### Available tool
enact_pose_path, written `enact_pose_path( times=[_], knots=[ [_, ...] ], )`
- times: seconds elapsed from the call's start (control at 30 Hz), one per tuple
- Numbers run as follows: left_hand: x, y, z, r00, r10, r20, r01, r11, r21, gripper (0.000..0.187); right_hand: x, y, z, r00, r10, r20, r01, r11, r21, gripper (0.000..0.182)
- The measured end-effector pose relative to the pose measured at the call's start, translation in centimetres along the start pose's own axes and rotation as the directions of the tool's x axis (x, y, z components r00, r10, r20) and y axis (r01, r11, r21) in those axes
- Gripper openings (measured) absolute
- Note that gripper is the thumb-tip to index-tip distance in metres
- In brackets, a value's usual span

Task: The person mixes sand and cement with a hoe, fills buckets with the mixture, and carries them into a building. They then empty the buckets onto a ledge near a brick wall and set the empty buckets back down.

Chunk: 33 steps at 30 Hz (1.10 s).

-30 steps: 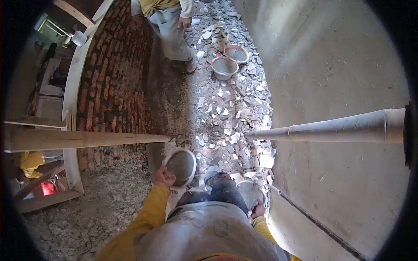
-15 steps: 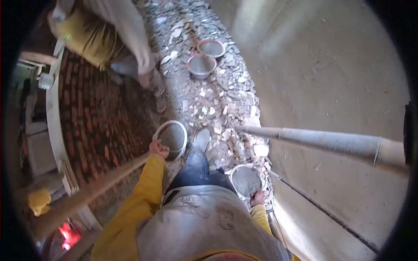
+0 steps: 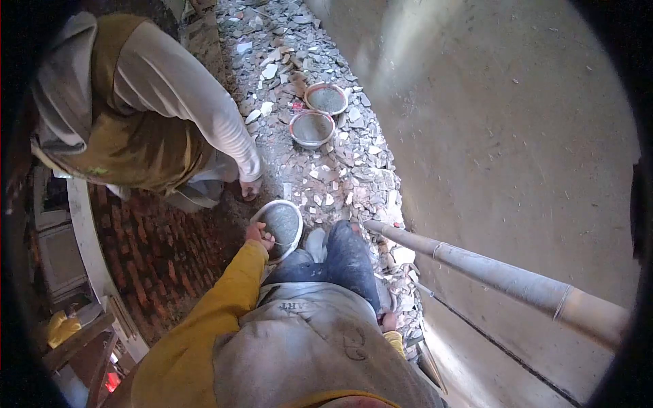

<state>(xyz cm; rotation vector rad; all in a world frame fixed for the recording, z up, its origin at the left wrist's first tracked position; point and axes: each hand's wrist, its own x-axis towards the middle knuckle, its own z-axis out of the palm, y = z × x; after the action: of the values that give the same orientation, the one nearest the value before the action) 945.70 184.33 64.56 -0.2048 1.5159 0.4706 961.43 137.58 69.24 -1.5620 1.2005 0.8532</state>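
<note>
My left hand (image 3: 259,236) is closed on the handle of a white-rimmed bucket (image 3: 300,231) filled with grey wet mortar. This bucket hangs beside my forward leg, on the left. Low at my right side, my right hand (image 3: 389,322) is partly visible, its fingers closed. The second mortar bucket it held half a second ago is now mostly hidden behind my thigh and shirt. Ahead on the rubble stand two more mortar buckets, a nearer one (image 3: 312,129) and a farther one (image 3: 326,99) with a reddish rim.
A co-worker (image 3: 146,122) bends over at the left, one hand (image 3: 250,189) low near my left bucket. Broken rubble (image 3: 286,41) covers the walkway. A bamboo pole (image 3: 490,272) slants out from the plastered wall (image 3: 503,136) at right. Brickwork (image 3: 156,258) lies on the left.
I have stepped forward; my other leg now leads and covers the right bucket. My left hand's bucket moved along with me. The co-worker now appears closer, bending with an arm reaching down.
</note>
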Motion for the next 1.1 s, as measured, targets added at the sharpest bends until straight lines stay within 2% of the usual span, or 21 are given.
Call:
enact_pose_path(
  times=[0.07,0.13,0.2,0.27,0.3,0.33,0.37,0.4,0.43,0.47,0.53,0.57,0.67,0.73,0.8,0.83,0.87,0.9,0.93,0.97,1.1],
  knots=[
    [-0.8,0.5,1.6,0.998,0.051,0.029,-0.051,0.998,0.019,0.019,0.5,0.3,0.7,0.997,-0.043,0.072,0.051,0.992,-0.118,0.023],
    [-0.6,1.5,3.3,0.993,0.098,0.061,-0.100,0.994,0.042,0.015,1.2,1.0,1.8,0.949,-0.269,0.165,0.313,0.863,-0.396,0.023],
    [0.5,2.5,5.0,0.996,0.045,0.079,-0.048,0.998,0.047,0.012,2.1,1.0,2.7,0.839,-0.442,0.318,0.538,0.585,-0.607,0.025],
    [0.9,3.4,7.0,0.995,0.050,0.090,-0.055,0.996,0.063,0.012,2.3,-0.7,4.7,0.679,-0.523,0.515,0.683,0.194,-0.704,0.028],
    [1.2,4.0,8.2,0.993,0.055,0.100,-0.063,0.995,0.083,0.013,2.3,-1.9,5.4,0.753,-0.364,0.548,0.626,0.142,-0.767,0.030],
    [1.4,4.6,9.3,0.993,0.058,0.099,-0.065,0.995,0.072,0.013,2.9,-2.4,6.3,0.749,-0.362,0.555,0.630,0.133,-0.765,0.030],
    [1.7,5.2,10.3,0.994,0.043,0.099,-0.051,0.995,0.083,0.018,4.1,-1.5,7.5,0.652,-0.424,0.629,0.683,-0.032,-0.729,0.031],
    [1.9,6.0,11.9,0.994,0.032,0.103,-0.041,0.995,0.091,0.023,15.9,3.5,5.5,0.535,-0.467,0.704,0.712,-0.200,-0.674,0.032],
    [3.2,7.0,12.4,0.991,-0.004,0.131,-0.011,0.993,0.115,0.022,24.3,6.9,4.6,0.582,-0.479,0.657,0.650,-0.212,-0.730,0.033],
    [3.4,7.9,13.7,0.994,-0.003,0.110,-0.011,0.993,0.121,0.022,18.2,2.1,7.5,0.596,-0.464,0.656,0.649,-0.203,-0.733,0.033],
    [2.4,8.8,15.8,0.999,0.045,0.001,-0.045,0.999,0.030,0.019,0.1,-5.6,14.2,0.832,-0.422,0.359,0.442,0.114,-0.890,0.034],
    [1.7,9.9,17.1,0.998,0.054,0.012,-0.054,0.997,0.056,0.016,2.0,-5.8,14.6,0.781,-0.416,0.465,0.511,-0.002,-0.860,0.032],
    [2.7,13.3,19.1,1.000,-0.012,-0.005,0.012,1.000,0.000,0.015,-0.2,-9.3,16.7,0.729,-0.404,0.553,0.611,0.019,-0.791,0.025],
    [1.6,15.2,21.1,0.998,0.046,0.038,-0.047,0.999,0.001,0.016,-2.6,-12.7,19.4,0.685,-0.407,0.605,0.666,0.014,-0.745,0.021],
    [2.1,17.4,22.1,0.997,0.055,0.049,-0.052,0.996,-0.070,0.015,-6.2,-15.5,21.9,0.429,-0.550,0.716,0.774,-0.184,-0.606,0.008],
    [1.5,18.5,22.9,0.997,0.065,0.030,-0.061,0.991,-0.120,0.018,-1.4,-14.8,21.3,0.318,-0.590,0.742,0.842,-0.183,-0.507,0.008],
    [1.6,19.3,23.5,0.998,0.063,0.031,-0.058,0.988,-0.141,0.018,-1.6,-16.1,22.5,0.308,-0.581,0.754,0.842,-0.202,-0.500,0.008],
    [1.8,20.3,23.8,0.996,0.083,0.030,-0.076,0.983,-0.168,0.021,-1.5,-17.4,24.2,0.732,-0.522,0.438,0.681,0.559,-0.473,0.006],
    [2.0,21.5,24.0,0.994,0.105,0.031,-0.097,0.976,-0.194,0.025,-1.8,-18.8,26.4,0.971,-0.099,0.216,0.128,0.984,-0.125,0.004],
    [2.4,22.7,24.2,0.997,0.067,0.036,-0.056,0.969,-0.241,0.029,-4.5,-20.0,28.7,0.972,-0.144,0.184,0.162,0.983,-0.085,0.004],
    [3.5,27.3,24.7,0.988,0.135,0.073,-0.104,0.939,-0.329,0.028,-0.7,-23.1,32.1,0.962,-0.184,0.200,0.206,0.974,-0.097,0.019]
  ],
)
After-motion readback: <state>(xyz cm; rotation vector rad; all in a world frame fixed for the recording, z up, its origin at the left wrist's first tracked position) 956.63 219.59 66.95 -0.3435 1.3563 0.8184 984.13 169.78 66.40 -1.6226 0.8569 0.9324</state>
